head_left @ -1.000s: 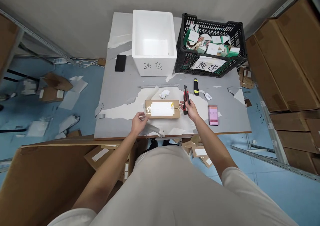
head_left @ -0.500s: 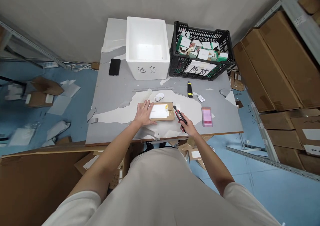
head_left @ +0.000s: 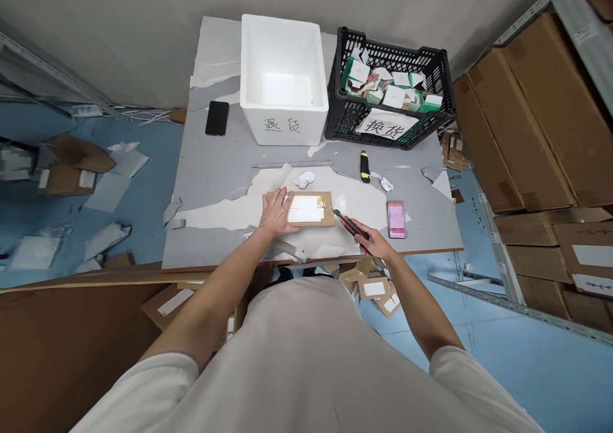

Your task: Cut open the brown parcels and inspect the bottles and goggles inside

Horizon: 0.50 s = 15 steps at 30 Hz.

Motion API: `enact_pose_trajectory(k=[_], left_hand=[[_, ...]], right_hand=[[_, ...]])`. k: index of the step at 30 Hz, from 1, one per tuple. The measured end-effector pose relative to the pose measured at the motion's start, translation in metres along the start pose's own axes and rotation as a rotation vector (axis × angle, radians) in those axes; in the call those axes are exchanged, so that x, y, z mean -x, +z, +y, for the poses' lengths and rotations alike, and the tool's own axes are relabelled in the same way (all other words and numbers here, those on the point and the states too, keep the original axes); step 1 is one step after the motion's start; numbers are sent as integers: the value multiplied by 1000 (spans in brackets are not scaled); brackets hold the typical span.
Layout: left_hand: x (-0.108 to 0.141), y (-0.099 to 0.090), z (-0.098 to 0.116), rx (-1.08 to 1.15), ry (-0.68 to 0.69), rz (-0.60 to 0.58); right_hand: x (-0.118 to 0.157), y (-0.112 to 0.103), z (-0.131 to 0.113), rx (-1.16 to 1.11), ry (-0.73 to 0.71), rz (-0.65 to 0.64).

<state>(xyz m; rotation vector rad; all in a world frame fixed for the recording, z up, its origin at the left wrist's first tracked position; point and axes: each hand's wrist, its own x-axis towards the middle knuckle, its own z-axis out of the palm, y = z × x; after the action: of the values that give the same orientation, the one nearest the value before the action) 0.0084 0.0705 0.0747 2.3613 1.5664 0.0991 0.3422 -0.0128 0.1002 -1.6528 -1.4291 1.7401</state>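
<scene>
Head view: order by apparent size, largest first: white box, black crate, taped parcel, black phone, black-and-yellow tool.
1. White box and black crate: too alike to rank
2. Taped parcel, partly covered by the left hand
3. Black phone
4. Black-and-yellow tool

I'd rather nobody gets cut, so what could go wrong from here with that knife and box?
The utility knife in the right grip points toward the box, where the left grip rests, so a slip might cut it. The pink-screened phone lies beside the right grip and might get bumped.
</scene>
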Motion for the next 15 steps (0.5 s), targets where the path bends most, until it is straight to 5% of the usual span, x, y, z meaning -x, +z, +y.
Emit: enact_pose_trajectory(k=[4,10,15], left_hand=[[0,1,-1,17,-12,5],[0,3,-3,-1,-5,-10],[2,4,-5,-19,8,-39]], right_hand=[[12,12,9,-7,22,-67],[17,32,24,-82,59,19],[23,28,21,-32,58,59]])
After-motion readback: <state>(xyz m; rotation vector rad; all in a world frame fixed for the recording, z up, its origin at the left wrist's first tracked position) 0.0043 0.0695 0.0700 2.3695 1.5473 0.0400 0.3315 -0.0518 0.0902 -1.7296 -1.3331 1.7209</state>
